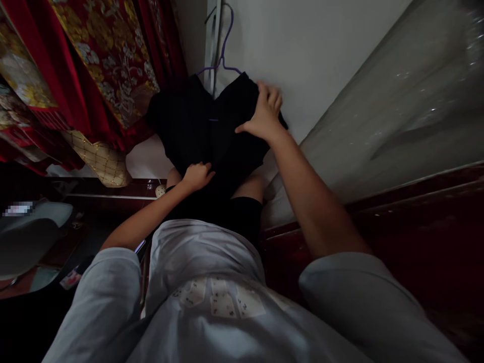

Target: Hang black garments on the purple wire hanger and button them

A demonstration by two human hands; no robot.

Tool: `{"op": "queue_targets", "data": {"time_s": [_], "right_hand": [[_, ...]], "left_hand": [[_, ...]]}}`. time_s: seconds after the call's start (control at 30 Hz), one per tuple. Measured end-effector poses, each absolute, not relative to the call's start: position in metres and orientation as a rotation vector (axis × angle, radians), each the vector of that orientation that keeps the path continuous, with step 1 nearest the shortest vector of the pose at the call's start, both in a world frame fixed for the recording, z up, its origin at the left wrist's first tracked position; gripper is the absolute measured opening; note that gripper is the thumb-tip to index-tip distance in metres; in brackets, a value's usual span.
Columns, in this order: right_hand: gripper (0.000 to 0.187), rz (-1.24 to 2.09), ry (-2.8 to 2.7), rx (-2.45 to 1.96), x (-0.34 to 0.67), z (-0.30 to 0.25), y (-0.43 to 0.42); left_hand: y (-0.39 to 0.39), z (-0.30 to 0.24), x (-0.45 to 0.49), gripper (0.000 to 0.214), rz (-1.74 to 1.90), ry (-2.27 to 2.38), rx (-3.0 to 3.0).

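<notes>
A black short-sleeved shirt (227,136) hangs on a purple hanger (223,50) against the white wall in front of me. My left hand (196,176) is closed at the lower left part of the shirt, with the dark cloth at its fingertips. Up at the shirt's right shoulder and sleeve, my right hand (266,112) rests with the thumb stretched away from the slightly bent, blurred fingers. The shirt's lower part merges with my black shorts (245,217), so its hem is hard to make out.
Red and gold patterned curtains (109,55) hang at the left. A grey plastic-like sheet (397,111) covers the right side. A grey chair (30,242) stands at lower left. Behind the hanger runs a narrow metal strip (214,45).
</notes>
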State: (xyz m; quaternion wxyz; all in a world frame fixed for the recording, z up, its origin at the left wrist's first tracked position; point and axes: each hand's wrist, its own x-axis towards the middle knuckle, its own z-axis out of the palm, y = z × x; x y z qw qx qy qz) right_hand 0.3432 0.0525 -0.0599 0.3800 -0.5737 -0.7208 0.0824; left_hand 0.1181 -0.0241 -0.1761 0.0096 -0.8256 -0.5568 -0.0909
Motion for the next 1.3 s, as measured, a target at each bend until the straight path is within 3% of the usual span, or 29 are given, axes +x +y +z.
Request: {"op": "queue_targets", "data": {"time_s": [0.07,0.1,0.23,0.33,0.53,0.73,0.8,0.9,1.07,1.3], "right_hand": [[0.127,0.374,-1.803,-1.533,0.337,-0.063,0.043],[0.121,0.461,-1.787,-1.497,0.333,-0.067,0.035],[0.045,0.947,-1.512,-1.096,0.312,-0.114,-0.013],[0.027,1.006,-1.302,-1.192,0.294,-0.171,-0.041],[0.024,1.293,-1.164,-1.191,0.275,-0.225,-0.045],[0.025,1.160,-1.266,-1.032,0.264,-0.228,-0.036],[0.019,1.057,-1.280,-1.063,0.262,-0.234,-0.034],[0.016,0.931,-1.311,-1.158,0.265,-0.242,-0.033],[0.015,0.785,-1.337,-1.295,0.274,-0.241,-0.035],[0.016,0.824,-1.370,-1.271,0.275,-0.236,-0.036]], "left_hand": [[-0.025,-0.190,0.123,0.024,-0.528,-1.770,-2.630],[-0.024,-0.197,0.126,0.019,-0.690,-1.775,-2.650],[-0.022,-0.225,0.142,0.012,-1.313,-1.675,-2.633],[-0.026,-0.239,0.146,0.009,-1.574,-1.671,-2.562],[-0.036,-0.253,0.132,0.012,-1.875,-1.859,-2.333],[-0.046,-0.259,0.138,0.063,-1.977,-1.724,-2.378],[-0.049,-0.262,0.143,0.070,-1.994,-1.737,-2.381],[-0.051,-0.266,0.148,0.060,-1.929,-1.775,-2.438],[-0.053,-0.264,0.153,0.011,-1.886,-1.725,-2.488],[-0.061,-0.259,0.159,0.008,-1.978,-1.632,-2.374]]}}
